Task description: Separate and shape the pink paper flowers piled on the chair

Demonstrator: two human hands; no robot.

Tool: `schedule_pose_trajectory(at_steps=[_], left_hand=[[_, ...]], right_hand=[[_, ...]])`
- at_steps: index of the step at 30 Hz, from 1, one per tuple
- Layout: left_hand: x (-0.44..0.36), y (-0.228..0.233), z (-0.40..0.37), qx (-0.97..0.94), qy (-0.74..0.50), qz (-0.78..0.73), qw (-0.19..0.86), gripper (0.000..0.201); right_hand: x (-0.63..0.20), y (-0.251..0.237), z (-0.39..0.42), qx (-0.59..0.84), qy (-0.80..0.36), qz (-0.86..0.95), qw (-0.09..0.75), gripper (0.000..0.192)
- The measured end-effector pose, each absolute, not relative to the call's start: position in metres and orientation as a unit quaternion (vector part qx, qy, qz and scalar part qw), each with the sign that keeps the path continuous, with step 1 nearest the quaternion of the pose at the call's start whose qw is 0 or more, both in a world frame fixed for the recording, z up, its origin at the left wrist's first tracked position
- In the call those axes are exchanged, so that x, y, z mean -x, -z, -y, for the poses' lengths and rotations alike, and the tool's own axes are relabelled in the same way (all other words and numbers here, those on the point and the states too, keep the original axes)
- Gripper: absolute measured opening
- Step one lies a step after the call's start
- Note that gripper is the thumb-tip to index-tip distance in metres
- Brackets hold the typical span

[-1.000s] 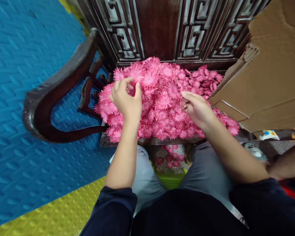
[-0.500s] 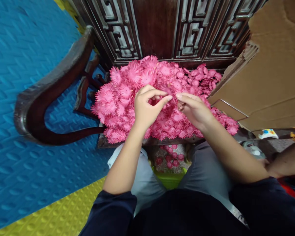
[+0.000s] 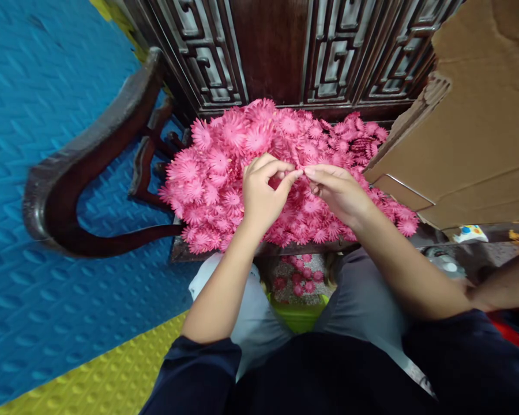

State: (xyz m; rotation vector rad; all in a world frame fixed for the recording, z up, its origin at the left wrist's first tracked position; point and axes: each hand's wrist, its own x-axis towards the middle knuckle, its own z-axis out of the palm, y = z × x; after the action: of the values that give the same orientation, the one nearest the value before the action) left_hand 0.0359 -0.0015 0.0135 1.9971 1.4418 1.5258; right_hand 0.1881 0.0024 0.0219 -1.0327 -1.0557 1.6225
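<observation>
Above a heap of pink artificial flowers point(image 3: 218, 161), my two hands meet fingertip to fingertip. My left hand point(image 3: 263, 187) is closed in a pinch, with what looks like a thin pink artificial flower point(image 3: 297, 154) seen edge-on at its fingertips. From the right, my right hand point(image 3: 335, 190) pinches thumb and forefinger against the same spot. Whatever sits between its fingertips is too small to make out. The heap covers most of a dark wooden seat point(image 3: 268, 249), and petals fill the background behind both hands.
A curved wooden armrest point(image 3: 90, 144) stands at left over blue matting point(image 3: 34, 300). Carved panels point(image 3: 268, 52) rise behind the heap. Torn cardboard point(image 3: 480, 127) leans at right. Loose flowers point(image 3: 303, 276) lie on the floor by a green container point(image 3: 298, 317). Another person's arm point(image 3: 506, 282) is at right.
My left hand has shifted slightly right and down, closing the gap between the two hands. My right fingertips have moved a little left and now meet the left ones.
</observation>
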Motion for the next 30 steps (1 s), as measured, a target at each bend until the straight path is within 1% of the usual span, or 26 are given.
schedule_pose_trajectory(at_steps=[4, 8, 11, 15, 18, 22, 24, 28, 30], left_hand=[[-0.037, -0.014, 0.002, -0.695, -0.509, -0.495, 0.112, 0.020], [-0.036, -0.015, 0.003, -0.708, -0.499, -0.485, 0.118, 0.017], [-0.035, -0.016, 0.003, -0.718, -0.486, -0.485, 0.115, 0.019], [-0.032, -0.018, 0.002, -0.718, -0.489, -0.482, 0.110, 0.021], [-0.026, -0.019, 0.000, -0.680, -0.529, -0.502, 0.073, 0.019], [-0.009, -0.020, -0.005, -0.559, -0.610, -0.560, -0.052, 0.019], [0.003, -0.021, -0.008, -0.502, -0.618, -0.598, -0.090, 0.018], [0.016, -0.020, -0.014, -0.490, -0.581, -0.648, -0.043, 0.010], [0.014, -0.018, -0.015, -0.495, -0.563, -0.660, -0.054, 0.011]], right_hand=[[-0.188, -0.024, -0.001, 0.420, -0.651, 0.440, 0.455, 0.015], [-0.187, -0.026, 0.001, 0.402, -0.667, 0.437, 0.451, 0.022], [-0.187, -0.027, 0.000, 0.403, -0.672, 0.430, 0.448, 0.025], [-0.192, -0.024, -0.006, 0.412, -0.676, 0.393, 0.468, 0.022], [-0.196, -0.021, -0.013, 0.417, -0.670, 0.353, 0.503, 0.021], [-0.202, -0.023, -0.018, 0.414, -0.664, 0.342, 0.521, 0.024], [-0.205, -0.025, -0.019, 0.421, -0.645, 0.362, 0.525, 0.026], [-0.208, -0.027, -0.020, 0.444, -0.596, 0.422, 0.520, 0.026], [-0.206, -0.025, -0.019, 0.448, -0.598, 0.424, 0.511, 0.025]])
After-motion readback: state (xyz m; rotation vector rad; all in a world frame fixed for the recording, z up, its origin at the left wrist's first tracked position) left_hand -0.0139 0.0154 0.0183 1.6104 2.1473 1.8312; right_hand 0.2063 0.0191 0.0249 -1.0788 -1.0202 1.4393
